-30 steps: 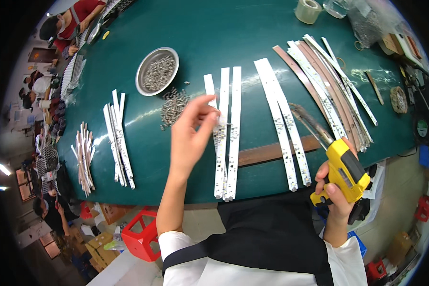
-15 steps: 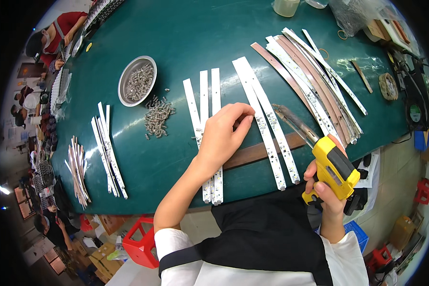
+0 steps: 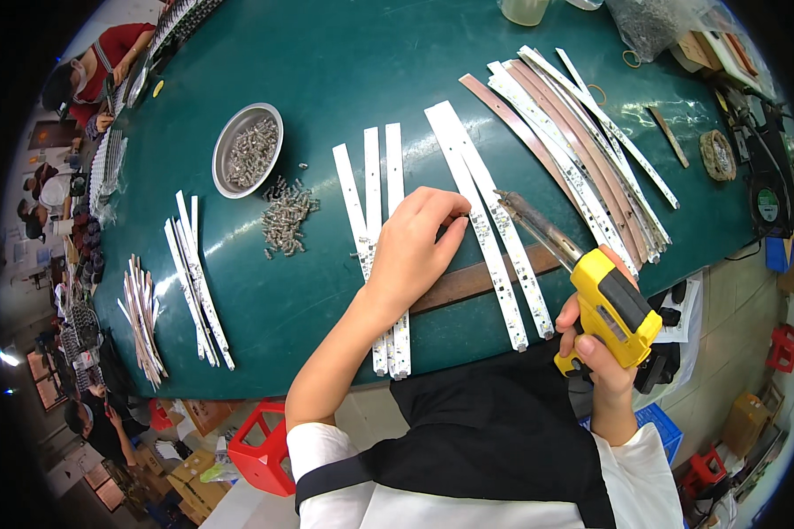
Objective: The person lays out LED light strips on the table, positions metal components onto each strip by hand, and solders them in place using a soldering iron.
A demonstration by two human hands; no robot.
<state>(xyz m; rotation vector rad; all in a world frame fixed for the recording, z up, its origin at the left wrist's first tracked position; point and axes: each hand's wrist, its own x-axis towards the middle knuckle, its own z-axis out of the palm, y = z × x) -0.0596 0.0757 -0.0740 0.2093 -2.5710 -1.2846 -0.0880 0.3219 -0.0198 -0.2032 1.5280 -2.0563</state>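
My left hand [image 3: 412, 251] is closed in a pinch at the inner edge of a pair of white circuit-board strips [image 3: 500, 280]. Whatever sits between its fingertips is too small to make out. Below that hand lie several more white strips [image 3: 394, 152], partly hidden by it. My right hand [image 3: 607, 357] is wrapped round the handle of a yellow and black soldering gun [image 3: 622, 310]. Its dark metal tip points left, over or just above the right strip of the pair. A brown wooden bar [image 3: 454, 288] runs crosswise beneath the strips.
A metal bowl [image 3: 223, 167] of small metallic parts stands left, with a loose pile [image 3: 286, 219] beside it. Bundled strips [image 3: 194, 282] lie farther left; a larger bundle [image 3: 582, 145] lies right. A red stool [image 3: 260, 450] stands below the green table [image 3: 353, 62].
The whole view has shifted slightly. The soldering gun has come a little to the left over the strips; my left hand keeps its pinch in nearly the same place.
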